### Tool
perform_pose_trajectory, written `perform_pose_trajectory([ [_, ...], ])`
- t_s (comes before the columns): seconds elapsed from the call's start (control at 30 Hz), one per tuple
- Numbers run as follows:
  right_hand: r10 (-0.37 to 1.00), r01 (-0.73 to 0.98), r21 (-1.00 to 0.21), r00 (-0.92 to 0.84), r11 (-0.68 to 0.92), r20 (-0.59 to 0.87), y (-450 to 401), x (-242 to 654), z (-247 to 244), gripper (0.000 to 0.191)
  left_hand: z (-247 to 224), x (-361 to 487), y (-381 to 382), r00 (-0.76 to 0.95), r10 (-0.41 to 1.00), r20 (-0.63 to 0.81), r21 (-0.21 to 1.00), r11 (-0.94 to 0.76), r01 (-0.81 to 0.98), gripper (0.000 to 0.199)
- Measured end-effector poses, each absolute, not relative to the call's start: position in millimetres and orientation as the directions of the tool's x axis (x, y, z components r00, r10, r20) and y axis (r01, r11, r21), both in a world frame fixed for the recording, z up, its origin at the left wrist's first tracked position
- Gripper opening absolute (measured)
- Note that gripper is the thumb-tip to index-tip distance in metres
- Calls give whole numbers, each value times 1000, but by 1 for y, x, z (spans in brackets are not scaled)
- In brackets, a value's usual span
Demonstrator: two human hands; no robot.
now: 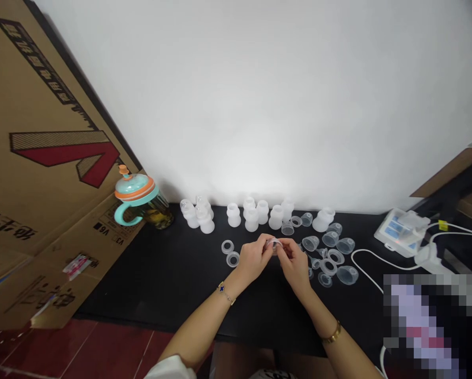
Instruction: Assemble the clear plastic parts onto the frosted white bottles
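Note:
My left hand (254,258) and my right hand (293,265) meet above the black table (153,279), pinching a small clear silicone ring (274,245) between their fingers. Just left of my left hand lie two translucent silicone rings (230,252). Right of my right hand is a scatter of clear silicone cups (347,275) and rings (328,267). Frosted white plastic bottle-shaped parts (252,216) stand in a row along the wall, beyond my hands. The held ring is partly hidden by my fingers.
A glass bottle with a teal handle and orange-topped lid (139,197) stands at the back left, against a large cardboard box (54,158). A white electronic device (397,231) with white cables (378,263) sits at the right. A pixelated patch (425,326) covers the lower right.

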State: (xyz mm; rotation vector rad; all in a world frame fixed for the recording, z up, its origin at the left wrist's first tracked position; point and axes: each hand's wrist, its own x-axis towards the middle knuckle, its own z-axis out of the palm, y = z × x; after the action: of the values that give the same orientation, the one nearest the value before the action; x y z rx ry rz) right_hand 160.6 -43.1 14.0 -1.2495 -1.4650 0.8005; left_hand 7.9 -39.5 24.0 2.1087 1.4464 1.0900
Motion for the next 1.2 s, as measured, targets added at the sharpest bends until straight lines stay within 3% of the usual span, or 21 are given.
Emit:
perform_pose_trajectory([
  [0.97,957,338,-904,31,262,289,-45,161,22,32,19,10,-38,191,911,366,714,-406,570,24],
  [1.2,969,257,-938,25,231,245,-45,159,23,35,21,10,-42,171,888,428,650,-433,625,25],
])
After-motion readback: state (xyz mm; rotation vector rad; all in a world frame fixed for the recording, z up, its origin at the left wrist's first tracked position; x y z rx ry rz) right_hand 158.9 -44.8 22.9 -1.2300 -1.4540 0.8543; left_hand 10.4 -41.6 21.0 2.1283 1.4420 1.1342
